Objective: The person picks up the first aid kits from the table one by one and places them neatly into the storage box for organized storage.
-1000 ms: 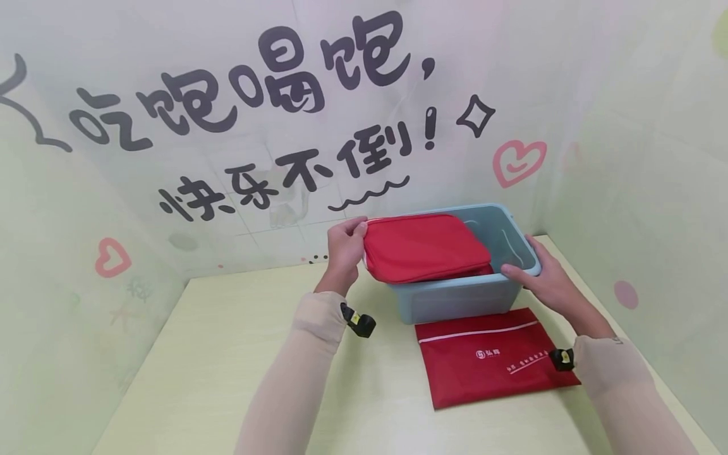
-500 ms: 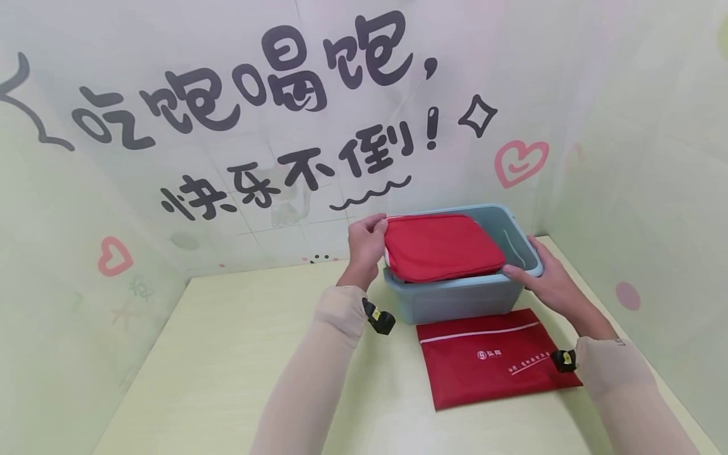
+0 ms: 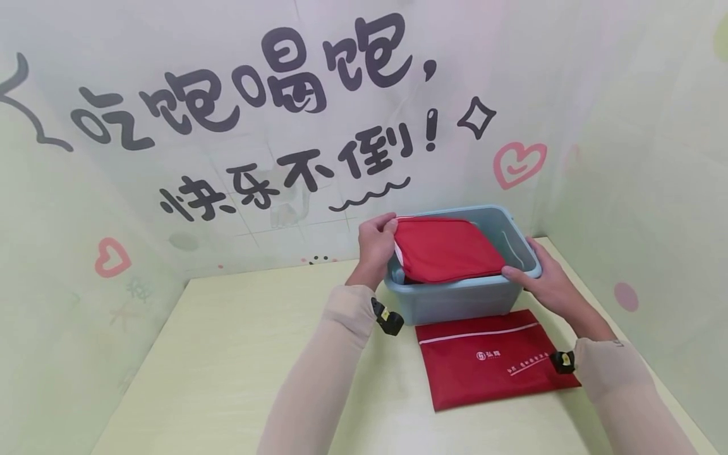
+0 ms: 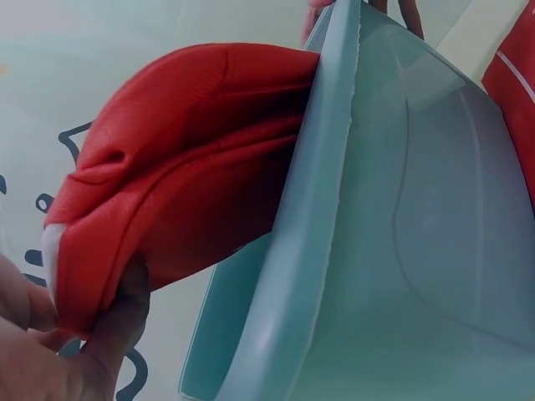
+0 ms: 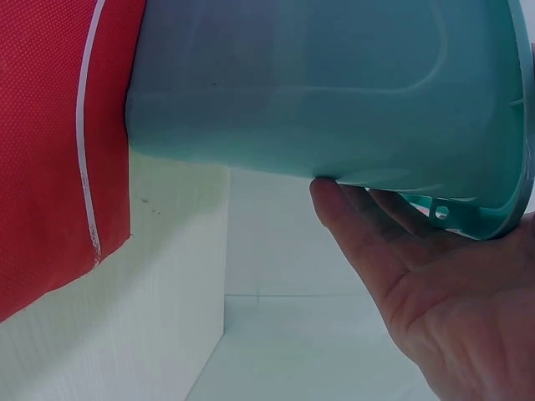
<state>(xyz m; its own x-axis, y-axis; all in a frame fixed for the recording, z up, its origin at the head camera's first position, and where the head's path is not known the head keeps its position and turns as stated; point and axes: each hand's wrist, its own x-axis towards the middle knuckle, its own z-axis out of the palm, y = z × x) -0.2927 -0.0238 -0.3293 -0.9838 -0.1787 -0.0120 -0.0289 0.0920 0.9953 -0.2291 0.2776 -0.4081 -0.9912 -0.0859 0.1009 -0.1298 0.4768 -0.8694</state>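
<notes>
A plump red fabric pouch (image 3: 449,249) with a white strip at its left end lies tilted within the mouth of the blue plastic bin (image 3: 459,302). My left hand (image 3: 375,245) pinches the pouch's left end between thumb and fingers, near the bin's left rim. In the left wrist view the pouch (image 4: 188,159) slopes down behind the rim, and its far part is hidden there. My right hand (image 3: 548,278) holds the bin's right end, thumb over the rim; in the right wrist view the fingers (image 5: 351,225) lie under the rim against the wall.
A flat red document bag (image 3: 489,373) with a white stripe and white print lies on the pale table (image 3: 239,360), just in front of the bin. Behind the bin rises a wall (image 3: 239,38) with dark lettering; another wall (image 3: 643,208) stands close on the right.
My left hand has moved right with the red pouch, whose left end has come from outside the bin's left rim to within it. My right hand and the bin have stayed nearly still.
</notes>
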